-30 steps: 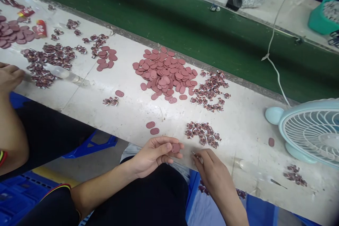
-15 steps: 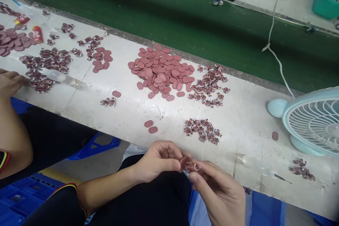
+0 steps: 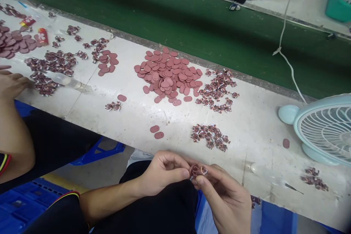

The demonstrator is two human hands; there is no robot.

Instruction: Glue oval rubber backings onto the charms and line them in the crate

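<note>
Left hand [image 3: 159, 173]: pinching reddish-brown flat oval disc [image 3: 192, 170] between thumb and fingers. Right hand [image 3: 226, 193]: pinching small dark-brown, white-and-orange piece [image 3: 203, 170], up against disc, both above lap beside near edge of white table [image 3: 131, 117]. On table: large heap of matching oval discs [image 3: 167, 76]; right of it, cluster of small brown pieces [image 3: 218, 89]; nearer hands, second cluster [image 3: 210, 137] and two loose discs [image 3: 159, 135]. Far right: pale-blue plastic fan [image 3: 326, 128]

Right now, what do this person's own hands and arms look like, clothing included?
The left hand and right hand wear no gloves. The left arm has a dark short sleeve with red and yellow trim; no watch shows at that wrist. The right sleeve is out of view.
</note>
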